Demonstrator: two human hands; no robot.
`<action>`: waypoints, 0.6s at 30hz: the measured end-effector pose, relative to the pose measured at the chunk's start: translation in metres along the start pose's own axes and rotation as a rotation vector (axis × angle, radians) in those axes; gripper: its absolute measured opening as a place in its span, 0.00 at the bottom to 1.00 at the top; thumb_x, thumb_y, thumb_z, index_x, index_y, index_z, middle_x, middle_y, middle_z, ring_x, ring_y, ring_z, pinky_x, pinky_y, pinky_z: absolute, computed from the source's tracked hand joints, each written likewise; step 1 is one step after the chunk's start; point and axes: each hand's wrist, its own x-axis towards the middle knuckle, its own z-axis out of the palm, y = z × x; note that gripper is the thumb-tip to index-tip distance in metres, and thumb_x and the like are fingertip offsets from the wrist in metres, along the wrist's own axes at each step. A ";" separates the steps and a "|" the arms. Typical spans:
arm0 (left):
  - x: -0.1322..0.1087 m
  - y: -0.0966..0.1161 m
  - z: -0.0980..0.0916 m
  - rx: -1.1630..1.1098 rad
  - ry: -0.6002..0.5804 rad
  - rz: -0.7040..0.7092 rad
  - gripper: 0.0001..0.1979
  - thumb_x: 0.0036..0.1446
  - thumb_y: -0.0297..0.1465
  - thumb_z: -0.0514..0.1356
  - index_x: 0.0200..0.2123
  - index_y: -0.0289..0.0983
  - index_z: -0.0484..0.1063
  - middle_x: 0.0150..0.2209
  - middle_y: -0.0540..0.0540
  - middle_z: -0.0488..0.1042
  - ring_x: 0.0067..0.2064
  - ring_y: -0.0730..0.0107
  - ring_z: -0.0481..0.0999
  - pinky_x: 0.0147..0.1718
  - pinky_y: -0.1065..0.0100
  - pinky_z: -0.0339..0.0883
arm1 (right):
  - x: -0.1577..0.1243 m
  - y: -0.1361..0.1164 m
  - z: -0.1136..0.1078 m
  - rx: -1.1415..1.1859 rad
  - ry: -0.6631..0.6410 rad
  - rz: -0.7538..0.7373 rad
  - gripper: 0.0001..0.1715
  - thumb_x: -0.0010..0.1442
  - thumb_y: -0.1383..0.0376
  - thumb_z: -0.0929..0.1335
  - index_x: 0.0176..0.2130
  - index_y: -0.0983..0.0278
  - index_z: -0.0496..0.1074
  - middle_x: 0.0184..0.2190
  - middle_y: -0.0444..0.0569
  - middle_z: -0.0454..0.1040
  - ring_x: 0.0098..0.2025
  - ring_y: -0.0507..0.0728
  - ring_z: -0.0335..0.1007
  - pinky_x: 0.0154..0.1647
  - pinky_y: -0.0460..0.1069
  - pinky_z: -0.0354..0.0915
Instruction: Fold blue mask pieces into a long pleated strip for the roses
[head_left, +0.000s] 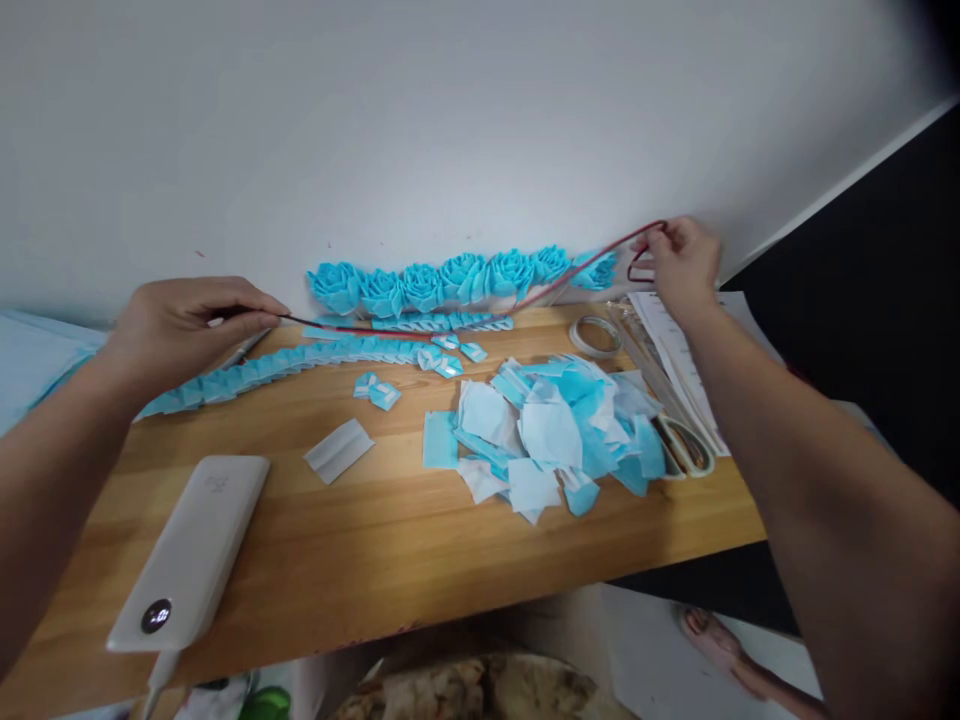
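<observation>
My left hand (199,325) pinches one end of a dark red cord (360,331) at the left, above the table. The cord dips across the middle, then rises to my right hand (682,262), whose fingers close on it, with a short loop hanging below them. Behind the cord, a row of blue paper flowers (424,287) stands along the wall. Below it runs a long chain of folded blue paper (300,362), its left end partly hidden by my left hand. A few small folded pieces (377,390) lie near the chain's right end.
Blue and white paper pieces (551,430) lie heaped on the wooden table (337,560). Scissors (686,447), a tape roll (595,336) and papers (675,350) are at the right. A white power bank (195,550) with a cable sits front left.
</observation>
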 end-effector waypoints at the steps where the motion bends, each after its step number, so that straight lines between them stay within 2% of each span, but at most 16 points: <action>1: -0.001 -0.003 -0.002 -0.008 -0.031 0.006 0.14 0.54 0.46 0.61 0.34 0.44 0.80 0.33 0.53 0.80 0.35 0.69 0.73 0.35 0.71 0.64 | -0.008 0.003 -0.004 0.044 -0.029 0.005 0.19 0.73 0.70 0.57 0.55 0.72 0.70 0.50 0.65 0.79 0.39 0.52 0.74 0.38 0.46 0.67; 3: -0.002 -0.013 -0.009 0.006 -0.109 -0.012 0.15 0.53 0.47 0.61 0.32 0.43 0.80 0.32 0.53 0.80 0.34 0.70 0.73 0.34 0.71 0.64 | -0.023 0.012 -0.011 0.050 -0.169 -0.040 0.14 0.70 0.69 0.65 0.53 0.68 0.73 0.48 0.59 0.81 0.39 0.53 0.75 0.42 0.46 0.67; 4: -0.001 -0.018 -0.012 0.036 -0.138 -0.024 0.15 0.53 0.47 0.61 0.32 0.43 0.80 0.32 0.53 0.81 0.34 0.69 0.73 0.35 0.71 0.64 | -0.028 0.017 -0.013 -0.017 -0.247 -0.064 0.14 0.67 0.68 0.68 0.52 0.67 0.75 0.47 0.58 0.81 0.39 0.54 0.75 0.43 0.47 0.67; 6: 0.004 -0.032 -0.018 0.127 -0.173 -0.048 0.18 0.54 0.47 0.59 0.36 0.42 0.81 0.36 0.51 0.83 0.38 0.68 0.75 0.40 0.70 0.66 | -0.032 0.026 -0.009 -0.268 -0.369 -0.111 0.12 0.64 0.64 0.72 0.48 0.64 0.77 0.46 0.57 0.82 0.43 0.59 0.76 0.43 0.50 0.64; 8: 0.012 -0.047 -0.021 0.230 -0.182 -0.056 0.22 0.55 0.46 0.57 0.43 0.40 0.82 0.42 0.47 0.84 0.42 0.65 0.77 0.44 0.69 0.66 | -0.029 0.030 0.002 -0.501 -0.465 -0.153 0.15 0.65 0.59 0.71 0.49 0.62 0.78 0.45 0.57 0.82 0.43 0.63 0.76 0.40 0.52 0.63; 9: 0.017 -0.056 -0.022 0.245 -0.205 -0.053 0.24 0.57 0.44 0.55 0.47 0.38 0.82 0.45 0.45 0.84 0.45 0.64 0.77 0.47 0.68 0.66 | -0.026 0.030 0.009 -0.566 -0.491 -0.187 0.16 0.66 0.58 0.69 0.50 0.62 0.78 0.47 0.58 0.82 0.44 0.64 0.76 0.40 0.53 0.62; 12: 0.032 -0.087 -0.022 0.362 -0.278 -0.096 0.24 0.57 0.40 0.54 0.49 0.36 0.82 0.50 0.43 0.83 0.50 0.59 0.77 0.51 0.65 0.65 | -0.018 0.029 0.030 -0.690 -0.506 -0.256 0.21 0.70 0.58 0.64 0.53 0.63 0.79 0.53 0.62 0.79 0.49 0.66 0.76 0.42 0.54 0.62; 15: 0.043 -0.116 -0.017 0.397 -0.276 -0.222 0.24 0.59 0.40 0.55 0.52 0.38 0.81 0.48 0.45 0.84 0.49 0.59 0.78 0.49 0.66 0.66 | -0.014 0.037 0.041 -0.750 -0.501 -0.301 0.23 0.71 0.55 0.63 0.53 0.60 0.81 0.56 0.64 0.78 0.50 0.66 0.76 0.42 0.55 0.63; 18: 0.049 -0.131 -0.008 0.417 -0.245 -0.234 0.22 0.61 0.39 0.55 0.52 0.40 0.81 0.48 0.47 0.84 0.49 0.59 0.78 0.49 0.67 0.66 | -0.010 0.056 0.046 -0.726 -0.537 -0.284 0.24 0.70 0.53 0.62 0.55 0.56 0.81 0.57 0.62 0.78 0.47 0.67 0.76 0.42 0.57 0.64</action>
